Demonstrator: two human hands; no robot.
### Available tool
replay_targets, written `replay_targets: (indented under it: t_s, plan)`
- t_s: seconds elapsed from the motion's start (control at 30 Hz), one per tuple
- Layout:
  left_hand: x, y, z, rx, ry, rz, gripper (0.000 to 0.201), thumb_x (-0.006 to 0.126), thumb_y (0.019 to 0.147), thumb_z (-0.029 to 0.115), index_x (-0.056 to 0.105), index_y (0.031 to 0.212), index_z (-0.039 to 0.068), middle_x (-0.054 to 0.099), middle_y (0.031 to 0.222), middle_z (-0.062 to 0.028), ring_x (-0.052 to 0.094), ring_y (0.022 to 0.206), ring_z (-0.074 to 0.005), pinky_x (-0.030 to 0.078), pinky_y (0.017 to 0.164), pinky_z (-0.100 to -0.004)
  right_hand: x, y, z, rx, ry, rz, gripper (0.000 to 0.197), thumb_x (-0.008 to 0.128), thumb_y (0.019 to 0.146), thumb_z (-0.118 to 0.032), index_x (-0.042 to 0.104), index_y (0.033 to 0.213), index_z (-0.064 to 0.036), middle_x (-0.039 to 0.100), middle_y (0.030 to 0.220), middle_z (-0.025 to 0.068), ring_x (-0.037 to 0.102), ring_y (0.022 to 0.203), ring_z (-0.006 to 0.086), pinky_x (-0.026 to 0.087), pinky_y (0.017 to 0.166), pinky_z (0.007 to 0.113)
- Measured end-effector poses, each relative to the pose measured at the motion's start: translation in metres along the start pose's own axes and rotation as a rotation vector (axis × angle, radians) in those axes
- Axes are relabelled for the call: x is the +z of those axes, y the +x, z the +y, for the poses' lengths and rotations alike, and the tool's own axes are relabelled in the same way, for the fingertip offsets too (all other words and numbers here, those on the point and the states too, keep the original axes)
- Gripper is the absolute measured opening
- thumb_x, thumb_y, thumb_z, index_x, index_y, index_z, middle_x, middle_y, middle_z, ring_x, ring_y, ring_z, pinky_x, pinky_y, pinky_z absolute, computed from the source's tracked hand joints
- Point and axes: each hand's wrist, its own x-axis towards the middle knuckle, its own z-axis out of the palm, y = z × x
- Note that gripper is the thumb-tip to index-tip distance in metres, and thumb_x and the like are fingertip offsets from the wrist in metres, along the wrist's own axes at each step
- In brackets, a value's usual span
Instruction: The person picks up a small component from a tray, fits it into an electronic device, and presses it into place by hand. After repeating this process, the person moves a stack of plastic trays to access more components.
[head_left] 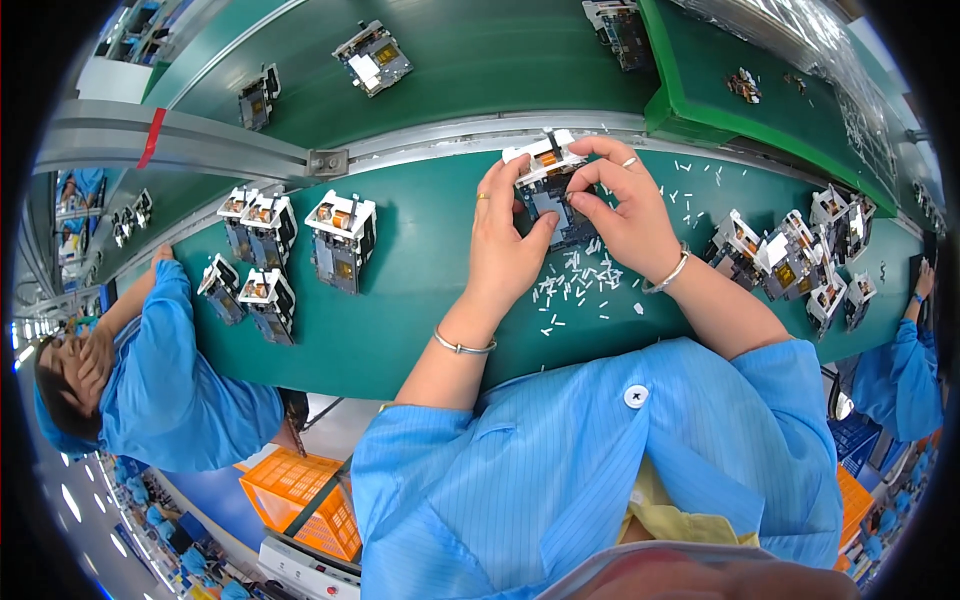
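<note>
At the far edge of the green bench (420,300), just short of the metal rail (440,135), both hands hold one grey-and-white module (548,185). Left hand (505,240) pinches its left side, thumb pressed to the dark face. Right hand (625,205) grips the right side, fingers curled over the top. White pins (580,280) lie scattered just below. Finished modules (290,250) stand to the left, more (800,260) to the right.
</note>
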Motion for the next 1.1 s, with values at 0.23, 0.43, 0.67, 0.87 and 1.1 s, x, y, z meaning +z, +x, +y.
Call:
replay_targets:
  t_s: [0.23, 0.43, 0.67, 0.87, 1.1]
  plan:
    - [0.004, 0.006, -0.009, 0.106, 0.031, 0.049, 0.06, 0.07, 0.076, 0.005, 0.049, 0.131, 0.012, 0.05, 0.124, -0.0089, 0.051, 0.08, -0.0137, 0.048, 0.069, -0.0266, 0.009, 0.006, 0.004, -0.021, 0.023, 0.051, 0.01, 0.067, 0.076, 0.001, 0.062, 0.083, -0.0049, 0.056, 0.112, 0.0081, 0.053, 0.105, 0.0266, 0.048, 0.083, 0.034]
    - [0.005, 0.008, -0.007, 0.094, 0.009, 0.079, 0.052, 0.068, 0.078, 0.005, 0.053, 0.127, 0.01, 0.052, 0.121, -0.0086, 0.053, 0.078, -0.0124, 0.049, 0.068, -0.026, 0.012, 0.007, 0.006, -0.065, -0.029, 0.093, 0.011, 0.068, 0.074, 0.001, 0.063, 0.082, -0.0048, 0.057, 0.109, 0.008, 0.053, 0.105, 0.0268, 0.047, 0.085, 0.035]
    - [0.006, 0.009, -0.001, 0.071, 0.005, 0.108, 0.044, 0.067, 0.079, 0.005, 0.058, 0.122, 0.01, 0.053, 0.118, -0.0083, 0.053, 0.076, -0.0115, 0.05, 0.067, -0.0251, 0.014, 0.007, 0.005, -0.042, 0.01, 0.105, 0.013, 0.067, 0.074, 0.003, 0.063, 0.083, -0.0049, 0.058, 0.108, 0.0078, 0.053, 0.104, 0.0269, 0.048, 0.084, 0.035]
    - [0.007, 0.01, 0.002, -0.005, -0.058, 0.107, 0.04, 0.068, 0.079, 0.006, 0.061, 0.118, 0.01, 0.053, 0.115, -0.0075, 0.053, 0.075, -0.0114, 0.049, 0.067, -0.0246, 0.015, 0.008, 0.004, -0.067, -0.016, 0.114, 0.012, 0.067, 0.074, 0.003, 0.062, 0.082, -0.0044, 0.058, 0.107, 0.008, 0.053, 0.104, 0.0271, 0.048, 0.084, 0.035]
    - [0.009, 0.014, 0.005, -0.05, -0.052, 0.132, 0.032, 0.069, 0.077, 0.006, 0.063, 0.108, 0.007, 0.052, 0.111, -0.0055, 0.05, 0.074, -0.0096, 0.047, 0.064, -0.0228, 0.01, 0.005, 0.01, -0.07, -0.046, 0.045, 0.023, 0.066, 0.075, 0.005, 0.059, 0.094, -0.0059, 0.053, 0.12, 0.0097, 0.051, 0.113, 0.0253, 0.044, 0.094, 0.033]
